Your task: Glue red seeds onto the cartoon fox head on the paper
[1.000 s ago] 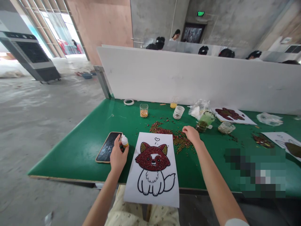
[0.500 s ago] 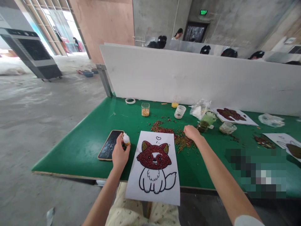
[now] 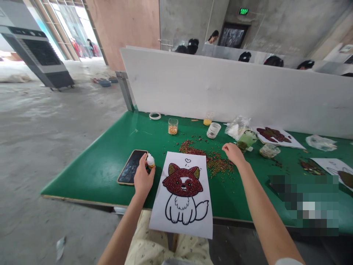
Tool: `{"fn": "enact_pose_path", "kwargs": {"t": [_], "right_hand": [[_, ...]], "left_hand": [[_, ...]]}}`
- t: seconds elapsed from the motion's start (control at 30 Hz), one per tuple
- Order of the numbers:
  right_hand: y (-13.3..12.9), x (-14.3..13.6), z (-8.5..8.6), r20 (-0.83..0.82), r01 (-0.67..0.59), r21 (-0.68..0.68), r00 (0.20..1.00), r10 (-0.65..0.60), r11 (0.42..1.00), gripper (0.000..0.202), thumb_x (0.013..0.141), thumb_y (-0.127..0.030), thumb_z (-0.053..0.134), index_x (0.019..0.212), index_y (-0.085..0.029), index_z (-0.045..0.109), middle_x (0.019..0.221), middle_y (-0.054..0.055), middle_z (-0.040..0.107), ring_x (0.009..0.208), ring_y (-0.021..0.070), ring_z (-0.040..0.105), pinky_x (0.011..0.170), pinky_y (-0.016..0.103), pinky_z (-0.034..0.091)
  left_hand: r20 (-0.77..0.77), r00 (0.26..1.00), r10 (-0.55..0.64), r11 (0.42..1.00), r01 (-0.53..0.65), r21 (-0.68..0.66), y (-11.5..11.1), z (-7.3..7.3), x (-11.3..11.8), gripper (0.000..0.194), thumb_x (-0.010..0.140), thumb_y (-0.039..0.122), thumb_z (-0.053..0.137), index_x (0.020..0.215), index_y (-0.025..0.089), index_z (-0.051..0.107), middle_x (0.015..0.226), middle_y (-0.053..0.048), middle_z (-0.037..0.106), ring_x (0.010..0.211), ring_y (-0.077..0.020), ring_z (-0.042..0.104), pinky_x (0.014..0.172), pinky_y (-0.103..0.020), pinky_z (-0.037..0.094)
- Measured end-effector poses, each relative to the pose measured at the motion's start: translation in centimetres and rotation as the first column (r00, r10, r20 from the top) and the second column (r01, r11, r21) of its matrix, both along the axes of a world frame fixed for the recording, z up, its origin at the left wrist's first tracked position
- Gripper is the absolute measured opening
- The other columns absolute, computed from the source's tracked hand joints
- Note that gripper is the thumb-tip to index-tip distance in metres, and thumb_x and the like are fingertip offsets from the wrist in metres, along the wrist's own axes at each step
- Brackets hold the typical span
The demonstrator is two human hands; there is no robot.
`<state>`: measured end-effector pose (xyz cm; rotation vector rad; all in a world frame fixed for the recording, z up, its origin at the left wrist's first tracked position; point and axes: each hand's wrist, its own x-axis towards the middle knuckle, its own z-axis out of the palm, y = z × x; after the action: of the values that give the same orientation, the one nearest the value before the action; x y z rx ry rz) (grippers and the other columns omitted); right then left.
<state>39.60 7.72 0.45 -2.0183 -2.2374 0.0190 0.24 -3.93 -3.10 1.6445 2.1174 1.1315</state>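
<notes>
My left hand (image 3: 143, 177) is wrapped round a small white glue bottle (image 3: 150, 161), beside a phone (image 3: 131, 168) lying on the green table. A white sheet (image 3: 162, 217) with a fox drawing lies in front of me and overhangs the table's near edge; the fox's head is covered in dark red grains, its inner ears in green. Beyond the sheet spreads a pile of red and green beans (image 3: 217, 164). Over the right end of that pile, my right hand (image 3: 233, 152) has its fingertips pressed together; whatever they hold is too small to make out.
Behind the beans stand a cup of orange kernels (image 3: 173, 127), a clear cup (image 3: 213, 130), a green cup (image 3: 246, 140) and a tape roll (image 3: 154, 116). A white partition (image 3: 220, 88) closes the table's back. More pictures lie at the right.
My right hand has lifted a little and moved slightly right, off the beans. My left hand keeps the bottle. The whole view has shifted slightly.
</notes>
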Motion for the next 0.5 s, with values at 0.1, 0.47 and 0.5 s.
{"fn": "enact_pose_path", "kwargs": {"t": [0.1,0.47,0.5], "right_hand": [[0.1,0.3,0.0,-0.057,-0.01,-0.016,0.998,0.009,1.0,0.016,0.084,-0.018,0.05,0.08,-0.016,0.065,0.087,0.007,0.063,0.082,0.0171,0.055,0.07,0.025,0.036],[0.2,-1.1,-0.3,-0.058,-0.026,-0.106,0.998,0.02,0.994,0.018,0.082,-0.015,0.052,0.075,-0.016,0.068,0.082,0.006,0.067,0.075,0.0151,0.057,0.063,0.023,0.035],[0.2,-1.2,-0.2,-0.056,-0.024,-0.113,0.998,0.018,0.993,0.018,0.081,-0.015,0.052,0.074,-0.017,0.068,0.082,0.006,0.067,0.074,0.0151,0.057,0.061,0.022,0.034]], "left_hand": [[-0.008,1.0,0.007,1.0,-0.007,0.004,0.0,0.0,0.0,0.058,0.081,0.027,0.052,0.136,0.02,0.034,0.103,-0.009,0.063,0.082,-0.0214,0.062,0.071,-0.033,0.048],[-0.016,1.0,-0.004,1.0,0.004,0.017,0.0,0.0,0.0,0.057,0.081,0.026,0.051,0.135,0.019,0.034,0.103,-0.008,0.063,0.084,-0.0216,0.061,0.071,-0.033,0.048],[-0.018,1.0,-0.005,1.0,0.005,0.021,0.0,0.0,0.0,0.057,0.081,0.026,0.051,0.135,0.019,0.034,0.103,-0.008,0.063,0.084,-0.0216,0.061,0.071,-0.033,0.048]]}}
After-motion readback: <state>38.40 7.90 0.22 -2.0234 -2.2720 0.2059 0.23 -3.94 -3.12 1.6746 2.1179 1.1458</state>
